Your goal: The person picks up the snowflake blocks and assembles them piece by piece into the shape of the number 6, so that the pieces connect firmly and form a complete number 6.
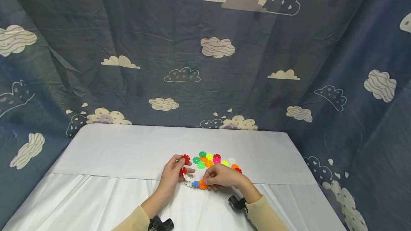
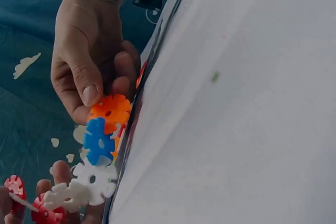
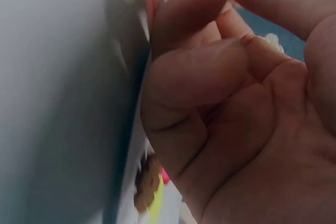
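A chain of notched plastic snowflake discs lies between my two hands. It runs from red discs through white discs (image 2: pixel 93 181) and a blue disc (image 2: pixel 100 141) to an orange disc (image 2: pixel 110 113). My left hand (image 1: pixel 171 174) holds the chain's red end, its thumb by the upper red disc (image 1: pixel 185 158) and fingers behind the lower red disc (image 1: pixel 183 171). With thumb and fingers, my right hand (image 1: pixel 226 176) pinches the orange end. The right wrist view shows mostly curled fingers (image 3: pixel 199 77), which hide the disc.
Beyond the hands, several loose or joined discs lie on the white-covered table (image 1: pixel 128 149): green (image 1: pixel 201 165), yellow (image 1: pixel 209 156), pink (image 1: pixel 216 160), and orange. A white disc (image 1: pixel 232 160) and a red disc (image 1: pixel 238 170) lie farther right. A cloud-patterned curtain (image 1: pixel 179 45) hangs behind.
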Motion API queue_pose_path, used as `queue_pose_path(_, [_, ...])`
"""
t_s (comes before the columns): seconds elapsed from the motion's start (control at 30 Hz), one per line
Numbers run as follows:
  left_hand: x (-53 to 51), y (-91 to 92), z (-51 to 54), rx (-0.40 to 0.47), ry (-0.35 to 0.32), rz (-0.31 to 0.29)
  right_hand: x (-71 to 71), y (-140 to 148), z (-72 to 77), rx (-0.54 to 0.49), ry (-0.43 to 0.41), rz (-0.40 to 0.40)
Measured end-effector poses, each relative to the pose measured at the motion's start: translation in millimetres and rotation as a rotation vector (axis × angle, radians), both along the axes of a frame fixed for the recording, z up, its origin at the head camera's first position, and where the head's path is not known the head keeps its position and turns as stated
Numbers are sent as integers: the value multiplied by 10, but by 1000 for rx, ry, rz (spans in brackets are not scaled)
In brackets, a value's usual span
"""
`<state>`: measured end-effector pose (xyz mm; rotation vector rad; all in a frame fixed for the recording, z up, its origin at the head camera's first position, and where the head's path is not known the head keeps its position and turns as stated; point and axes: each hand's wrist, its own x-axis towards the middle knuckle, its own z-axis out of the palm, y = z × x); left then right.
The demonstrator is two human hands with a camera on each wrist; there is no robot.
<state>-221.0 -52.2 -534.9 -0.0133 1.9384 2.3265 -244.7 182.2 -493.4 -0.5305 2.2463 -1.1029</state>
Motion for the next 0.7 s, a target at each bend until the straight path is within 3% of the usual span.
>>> queue_pose_path(0.1, [4, 8, -2, -9, -2, -9, -32, 45, 6, 15, 47, -46])
queue_pose_path(0.23, [12, 23, -12, -2, -2, -67, -85, 53, -25, 47, 221, -179])
queue_pose_path(0.4, [21, 37, -34, -6, -37, -163, -140, -11, -128, 198, 410, -330])
queue_pose_path(0.53, [32, 45, -34, 12, -44, -177, -167, -70, -198, 330, 502, -352])
queue_pose_path(0.7, [33, 47, -35, 27, -37, -176, -185, -119, -221, 388, 602, -356])
